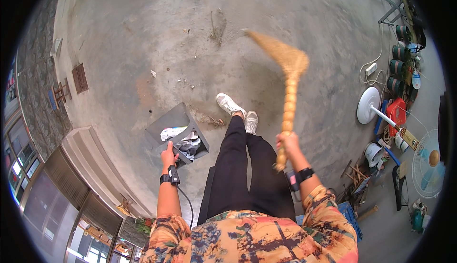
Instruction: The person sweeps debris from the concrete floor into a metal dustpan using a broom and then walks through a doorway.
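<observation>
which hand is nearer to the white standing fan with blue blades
Right. The right hand, gripping the yellow straw broom, is left of the fan, not touching it. The left hand, holding the grey plastic dustpan, is farther left, beyond the black-trousered legs.

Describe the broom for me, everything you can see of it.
The broom is golden-tan and looks made of plant fibre. Its handle is ribbed with a row of bulges; the head bends off to the left and narrows to a blurred tip. The right hand grips the handle near its lower end. Whether the tip touches the concrete-looking floor is unclear.
</observation>
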`<state>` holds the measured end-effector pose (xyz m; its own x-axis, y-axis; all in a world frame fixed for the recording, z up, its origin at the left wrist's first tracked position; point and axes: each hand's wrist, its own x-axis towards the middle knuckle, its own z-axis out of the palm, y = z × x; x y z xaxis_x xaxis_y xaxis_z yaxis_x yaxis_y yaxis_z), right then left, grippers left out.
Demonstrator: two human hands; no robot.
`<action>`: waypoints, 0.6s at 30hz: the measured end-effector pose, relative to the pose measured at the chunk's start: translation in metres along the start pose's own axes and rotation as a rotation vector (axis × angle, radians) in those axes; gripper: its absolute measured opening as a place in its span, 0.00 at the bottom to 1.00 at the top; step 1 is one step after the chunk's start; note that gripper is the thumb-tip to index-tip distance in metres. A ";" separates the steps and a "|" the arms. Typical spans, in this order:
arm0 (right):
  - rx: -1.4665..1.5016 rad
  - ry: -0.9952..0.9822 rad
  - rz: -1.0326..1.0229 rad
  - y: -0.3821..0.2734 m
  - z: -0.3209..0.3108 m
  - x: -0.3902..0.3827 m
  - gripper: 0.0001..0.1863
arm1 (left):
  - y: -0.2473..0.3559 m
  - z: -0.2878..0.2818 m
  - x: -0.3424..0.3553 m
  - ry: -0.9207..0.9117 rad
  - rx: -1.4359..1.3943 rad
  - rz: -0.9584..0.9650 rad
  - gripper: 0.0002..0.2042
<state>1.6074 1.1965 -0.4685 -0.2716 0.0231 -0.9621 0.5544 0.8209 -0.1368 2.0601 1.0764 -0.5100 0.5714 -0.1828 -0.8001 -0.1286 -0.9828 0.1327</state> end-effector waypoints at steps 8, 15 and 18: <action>0.226 0.170 -0.019 -0.126 -0.042 0.157 0.03 | 0.008 0.008 0.008 -0.090 0.009 0.003 0.19; -0.441 0.171 -0.080 -0.001 0.100 0.114 0.05 | 0.010 0.007 0.003 0.011 0.058 -0.053 0.21; -0.438 -0.086 0.099 0.028 0.137 0.065 0.12 | 0.007 0.002 0.007 0.001 0.058 -0.071 0.20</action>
<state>1.7129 1.1427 -0.5667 -0.1575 0.0817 -0.9841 0.1842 0.9815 0.0520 2.0619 1.0677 -0.5160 0.5811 -0.1128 -0.8059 -0.1343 -0.9901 0.0418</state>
